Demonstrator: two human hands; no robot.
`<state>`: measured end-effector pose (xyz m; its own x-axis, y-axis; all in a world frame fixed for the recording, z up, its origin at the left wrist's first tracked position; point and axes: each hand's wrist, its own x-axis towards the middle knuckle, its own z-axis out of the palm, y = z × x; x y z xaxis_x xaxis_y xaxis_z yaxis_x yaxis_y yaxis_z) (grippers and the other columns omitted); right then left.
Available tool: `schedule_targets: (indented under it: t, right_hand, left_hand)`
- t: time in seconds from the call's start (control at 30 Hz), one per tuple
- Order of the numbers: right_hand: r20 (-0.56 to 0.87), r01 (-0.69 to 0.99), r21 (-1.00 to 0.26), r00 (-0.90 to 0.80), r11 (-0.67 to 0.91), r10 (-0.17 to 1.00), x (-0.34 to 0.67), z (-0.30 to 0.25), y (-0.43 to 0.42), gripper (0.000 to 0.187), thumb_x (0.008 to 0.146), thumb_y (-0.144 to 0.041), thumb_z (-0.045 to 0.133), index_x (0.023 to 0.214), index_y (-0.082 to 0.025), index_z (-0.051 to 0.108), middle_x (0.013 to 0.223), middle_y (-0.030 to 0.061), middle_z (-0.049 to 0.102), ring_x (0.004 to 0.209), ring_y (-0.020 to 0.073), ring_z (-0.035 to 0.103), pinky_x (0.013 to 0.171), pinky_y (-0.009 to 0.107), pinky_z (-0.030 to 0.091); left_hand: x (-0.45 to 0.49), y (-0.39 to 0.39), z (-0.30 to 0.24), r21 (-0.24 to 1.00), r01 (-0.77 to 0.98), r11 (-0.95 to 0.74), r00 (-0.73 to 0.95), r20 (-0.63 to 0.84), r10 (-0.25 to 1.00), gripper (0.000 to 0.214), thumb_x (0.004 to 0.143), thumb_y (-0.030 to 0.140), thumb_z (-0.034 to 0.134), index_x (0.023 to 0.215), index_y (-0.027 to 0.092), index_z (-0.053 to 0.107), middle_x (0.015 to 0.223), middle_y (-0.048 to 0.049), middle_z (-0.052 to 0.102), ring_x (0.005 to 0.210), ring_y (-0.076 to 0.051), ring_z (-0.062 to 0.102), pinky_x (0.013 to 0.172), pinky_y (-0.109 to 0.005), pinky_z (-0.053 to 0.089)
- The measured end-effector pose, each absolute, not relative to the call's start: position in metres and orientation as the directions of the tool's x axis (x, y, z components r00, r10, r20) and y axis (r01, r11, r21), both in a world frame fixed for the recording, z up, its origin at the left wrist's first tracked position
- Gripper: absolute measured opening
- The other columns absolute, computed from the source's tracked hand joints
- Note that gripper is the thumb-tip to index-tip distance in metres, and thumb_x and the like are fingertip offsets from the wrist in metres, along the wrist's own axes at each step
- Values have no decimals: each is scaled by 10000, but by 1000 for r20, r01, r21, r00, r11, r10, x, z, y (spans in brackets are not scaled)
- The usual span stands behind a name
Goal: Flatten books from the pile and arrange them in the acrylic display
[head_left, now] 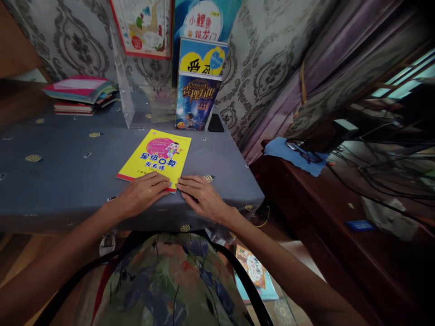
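Observation:
A yellow workbook (162, 156) with a red strip along its near edge lies closed on the cloth-covered table. Its cover shows a cartoon figure in a pink circle. My left hand (144, 192) rests flat on the near edge of the cover, fingers stretched toward the right corner. Beside that corner, my right hand (204, 195) lies with its fingers extended, the tips touching or nearly touching the workbook's right edge. Neither hand grips the workbook. Part of its near edge is hidden under my left fingers.
Behind the workbook, several books, including a dark blue book (196, 100), stand in a clear acrylic holder (126, 90). A book stack (79, 93) sits at the back left, a black phone (216, 123) behind the blue book. Glasses lie on a blue cloth (292, 156) at right.

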<state>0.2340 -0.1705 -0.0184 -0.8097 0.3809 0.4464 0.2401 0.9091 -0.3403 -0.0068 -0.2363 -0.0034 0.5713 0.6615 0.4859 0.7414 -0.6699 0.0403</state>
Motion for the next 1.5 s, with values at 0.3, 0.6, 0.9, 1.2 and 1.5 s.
schedule_targets:
  t: [0.3,0.6,0.9,1.2,1.5]
  right_hand:
    - [456,263,-426,-764,866,456,231,-18,-176,294,995,-212,523,1208,-212,725,1208,77,752,1200,235,635,1027,465,511]
    - [459,254,-447,-758,858,464,230,-17,-178,294,1008,-208,514,1242,-220,692,1226,80,732,1160,209,632,993,416,508]
    - [476,303,-253,-788,919,391,231,-14,-189,236,1005,-295,551,1147,-200,714,1242,108,708,1179,252,612,981,457,488]
    - [455,424,-235,-748,875,484,213,-8,-190,130,995,-292,598,984,-219,705,1110,86,734,1035,252,652,875,420,570]
    - [410,391,-236,-790,889,456,228,-6,-143,145,1006,-177,539,1026,-205,679,1179,96,728,1112,235,668,959,413,592]
  left_hand:
    - [-6,-239,-1,2,751,-661,584,466,665,332,1075,263,371,1113,149,680,1084,-90,746,1001,-203,678,910,-376,571]
    - [-7,-237,-6,-5,738,-674,577,522,628,314,1061,240,398,1071,132,693,1035,-109,748,962,-216,682,841,-377,579]
    - [-15,-235,-2,60,761,-646,556,454,697,283,1044,255,449,1110,173,711,1105,-93,746,1064,-207,668,982,-399,528]
    - [-75,-227,-12,118,952,-283,227,351,909,477,1046,454,354,1319,197,648,1380,-130,649,1257,-278,629,1023,-453,549]
    - [-43,-233,-14,-21,977,-214,207,367,907,543,1008,556,432,1333,166,624,1367,-195,647,1281,-362,608,946,-504,587]
